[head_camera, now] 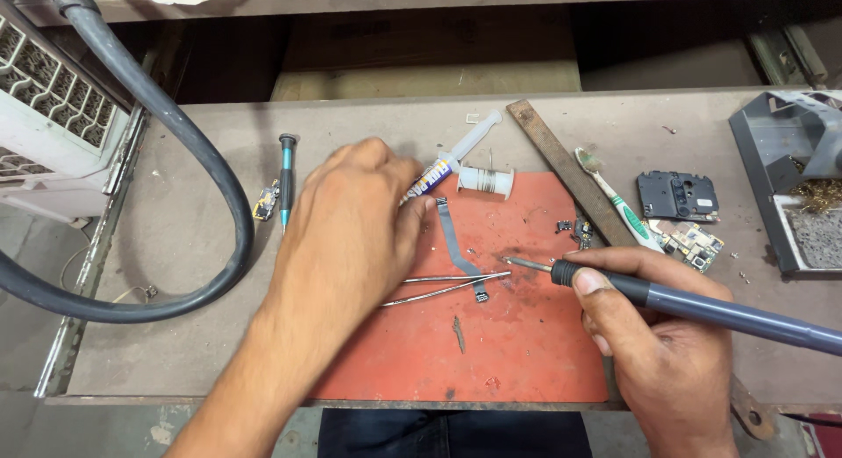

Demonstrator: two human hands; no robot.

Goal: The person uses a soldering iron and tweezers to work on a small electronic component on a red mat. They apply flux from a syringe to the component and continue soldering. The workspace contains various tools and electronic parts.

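Soldering iron (702, 307) clamped in right hand (667, 353), tip over red mat (526, 361) centre near flex cable (458, 247). Left hand (351, 221) closed on flux syringe (456, 160) toward desk's far edge. Tweezers (447, 285) lying idle; joint apparently not yet soldered.

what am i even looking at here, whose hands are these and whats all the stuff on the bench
One picture, from a camera worn on a person's head, looking down at their own bare hands over a workbench. The right hand grips a soldering iron, tip down on an orange mat. The left hand rests on a paste syringe, beside tweezers and a flat ribbon cable. Also there: a solder spool, toothbrush, screwdriver and small circuit boards.
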